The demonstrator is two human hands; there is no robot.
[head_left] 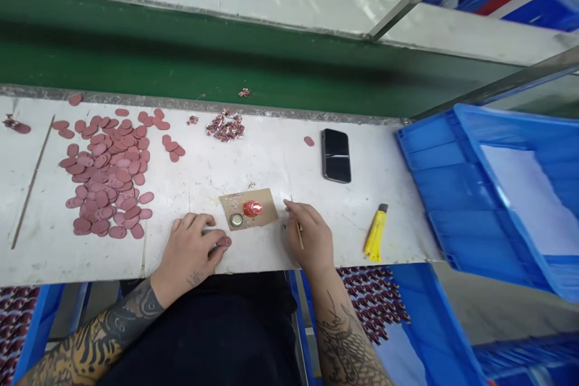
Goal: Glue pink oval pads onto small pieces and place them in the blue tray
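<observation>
My left hand (194, 247) rests at the table's front edge, its thumb and fingertips closed on a small pinkish-red oval piece (224, 242). My right hand (311, 235) grips a thin wooden stick (299, 233), its fingers bent around it. Between both hands lies a piece of brown cardboard (265, 211), with a shiny red blob or cap (252, 208) and a bottle cap (236, 220) on it. Tiny specks dot the cardboard's left part. A large heap of the same oval pieces (108, 175) spreads to the left of my left hand.
Small shiny parts (225, 125) lie piled at the back. On the right are a black phone (336, 155), a yellow tube (376, 234) and a blue crate (434, 181). A lower blue tray (429, 313) holds rows of dark red pieces. A thin rod (34, 181) lies far left.
</observation>
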